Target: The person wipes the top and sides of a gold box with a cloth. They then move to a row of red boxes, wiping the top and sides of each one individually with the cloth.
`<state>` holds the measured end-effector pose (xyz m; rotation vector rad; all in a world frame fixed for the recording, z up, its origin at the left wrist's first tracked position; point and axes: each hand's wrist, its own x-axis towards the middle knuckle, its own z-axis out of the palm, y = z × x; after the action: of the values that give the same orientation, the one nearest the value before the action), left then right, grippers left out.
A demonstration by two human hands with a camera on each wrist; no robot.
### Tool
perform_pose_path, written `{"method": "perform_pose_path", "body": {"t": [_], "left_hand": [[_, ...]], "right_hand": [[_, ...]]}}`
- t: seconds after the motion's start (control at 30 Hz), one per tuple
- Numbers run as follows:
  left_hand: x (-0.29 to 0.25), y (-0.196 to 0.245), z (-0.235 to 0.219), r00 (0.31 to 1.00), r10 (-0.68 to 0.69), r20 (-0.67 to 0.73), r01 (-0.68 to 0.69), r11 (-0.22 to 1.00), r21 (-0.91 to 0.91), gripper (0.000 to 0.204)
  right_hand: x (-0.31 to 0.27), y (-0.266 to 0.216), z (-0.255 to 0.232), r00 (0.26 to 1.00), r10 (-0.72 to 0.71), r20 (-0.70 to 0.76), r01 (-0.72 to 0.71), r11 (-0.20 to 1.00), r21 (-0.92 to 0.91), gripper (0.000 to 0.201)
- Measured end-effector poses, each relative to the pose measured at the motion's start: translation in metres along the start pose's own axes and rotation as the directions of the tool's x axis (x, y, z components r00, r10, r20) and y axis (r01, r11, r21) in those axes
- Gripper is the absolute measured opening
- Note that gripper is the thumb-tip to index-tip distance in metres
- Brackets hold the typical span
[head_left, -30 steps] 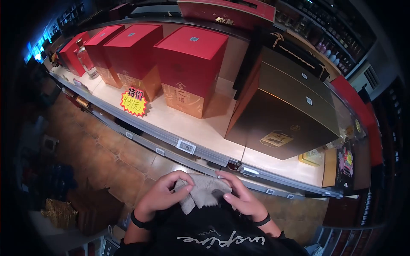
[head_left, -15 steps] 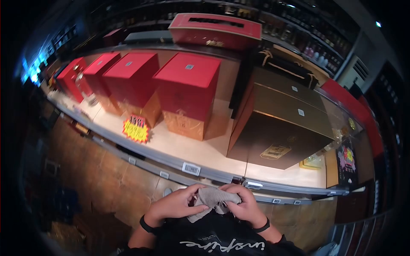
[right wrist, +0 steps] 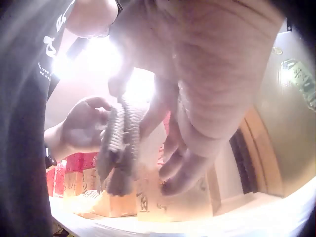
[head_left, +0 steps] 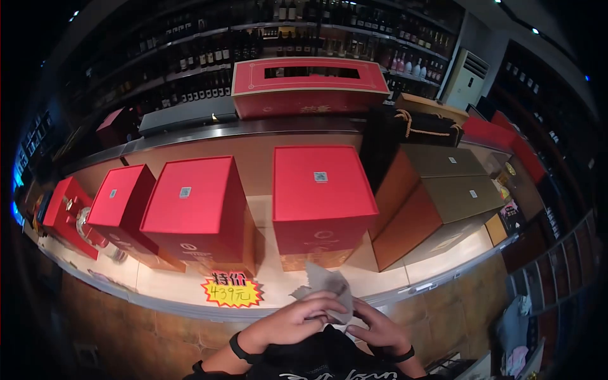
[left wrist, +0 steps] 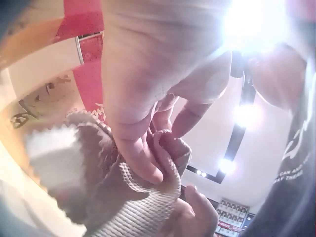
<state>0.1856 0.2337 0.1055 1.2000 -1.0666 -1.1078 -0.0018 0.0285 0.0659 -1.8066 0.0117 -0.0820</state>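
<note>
A grey ribbed cloth (head_left: 330, 286) with zigzag edges is bunched between both hands, part of it standing up above the fingers. My left hand (head_left: 292, 322) pinches it; in the left wrist view the fingers of that hand (left wrist: 163, 69) curl over a fold of the cloth (left wrist: 143, 212). My right hand (head_left: 382, 328) holds the cloth's other side. From the right wrist, a folded part of the cloth (right wrist: 119, 143) lies between the thumb and a finger of the right hand (right wrist: 212, 79), partly lost in glare.
Behind the hands is a shelf (head_left: 269, 288) with several red boxes (head_left: 320, 199), dark gold boxes (head_left: 456, 196), a glass bottle (head_left: 88, 225) and a yellow price tag (head_left: 232, 291). A long red box (head_left: 310, 104) lies higher up. Bottle racks stand farther back.
The head view has tilted up and swung round, showing more of the bottle racks. The cloth has been turned and bunched differently between the hands, with a part now upright.
</note>
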Motion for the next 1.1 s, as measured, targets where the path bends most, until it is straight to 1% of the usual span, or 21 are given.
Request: {"method": "perform_pose_path", "body": {"t": [0.03,0.07,0.13,0.17,0.23,0.3,0.37,0.47,0.5,0.57,0.6,0.63,0.67,0.77,0.87,0.97,1.07,1.1], "left_hand": [[-0.002,-0.006,-0.005,0.987,0.156,0.05,-0.162,0.97,0.179,0.05],[-0.004,-0.008,-0.007,0.985,0.145,0.089,-0.16,0.969,0.188,0.051],[-0.007,-0.012,-0.005,0.979,0.123,0.163,-0.156,0.965,0.209,0.054],[-0.011,-0.022,-0.002,0.974,0.179,0.138,-0.203,0.962,0.184,0.052],[-0.016,-0.027,0.001,0.977,0.198,0.075,-0.21,0.954,0.215,0.045],[-0.02,-0.029,0.003,0.979,0.206,0.004,-0.198,0.939,0.282,0.041],[-0.022,-0.03,0.004,0.974,0.211,-0.08,-0.165,0.909,0.382,0.038],[-0.016,-0.037,0.018,0.938,0.187,-0.291,-0.079,0.935,0.347,0.039],[-0.015,-0.043,0.02,0.936,0.178,-0.303,-0.034,0.905,0.424,0.038],[-0.006,-0.06,0.017,0.933,0.168,-0.319,0.049,0.817,0.574,0.038],[-0.003,-0.074,0.017,0.934,0.167,-0.315,0.097,0.73,0.676,0.04],[-0.002,-0.092,0.017,0.936,0.164,-0.312,0.144,0.629,0.764,0.043],[0.0,-0.106,0.017,0.937,0.163,-0.311,0.187,0.517,0.835,0.046],[0.006,-0.124,0.018,0.942,0.174,-0.285,0.205,0.374,0.905,0.054],[0.007,-0.123,0.02,0.944,0.135,-0.3,0.226,0.395,0.89,0.058],[0.009,-0.122,0.021,0.943,0.146,-0.298,0.221,0.392,0.893,0.057],[0.011,-0.121,0.021,0.945,0.125,-0.304,0.229,0.413,0.882,0.056],[0.012,-0.12,0.021,0.944,0.12,-0.309,0.236,0.411,0.88,0.056]], "right_hand": [[0.001,0.0,0.015,0.996,0.085,-0.038,-0.075,0.977,0.199,0.061],[0.0,0.001,0.029,0.984,0.171,-0.058,-0.135,0.91,0.393,0.066],[-0.003,0.026,0.038,0.978,0.209,0.022,-0.187,0.823,0.537,0.072],[-0.004,0.035,0.041,0.974,0.219,0.064,-0.212,0.769,0.603,0.075],[0.004,0.02,0.043,0.956,0.287,0.067,-0.279,0.811,0.515,0.071],[0.014,0.01,0.047,0.961,0.276,0.001,-0.251,0.872,0.419,0.066],[0.024,0.006,0.05,0.978,0.172,-0.116,-0.131,0.945,0.299,0.062],[0.031,0.014,0.03,0.978,0.146,-0.152,-0.139,0.989,0.055,0.056],[0.031,0.018,0.025,0.962,0.179,-0.208,-0.186,0.983,-0.013,0.055],[0.031,0.027,0.013,0.915,0.224,-0.337,-0.283,0.949,-0.137,0.053],[0.031,0.034,0.011,0.916,0.117,-0.383,-0.259,0.902,-0.346,0.053],[0.029,0.042,0.01,0.915,0.007,-0.404,-0.244,0.808,-0.537,0.053],[0.028,0.051,0.009,0.911,-0.102,-0.399,-0.233,0.672,-0.703,0.053],[0.028,0.083,0.008,0.941,-0.097,-0.324,-0.213,0.573,-0.791,0.054],[0.033,0.078,0.008,0.943,-0.103,-0.317,-0.192,0.611,-0.768,0.058],[0.038,0.082,0.006,0.946,-0.167,-0.278,-0.139,0.564,-0.814,0.063],[0.043,0.089,0.01,0.941,-0.226,-0.251,-0.116,0.483,-0.868,0.062],[0.045,0.091,0.011,0.939,-0.23,-0.257,-0.119,0.484,-0.867,0.062]]}}
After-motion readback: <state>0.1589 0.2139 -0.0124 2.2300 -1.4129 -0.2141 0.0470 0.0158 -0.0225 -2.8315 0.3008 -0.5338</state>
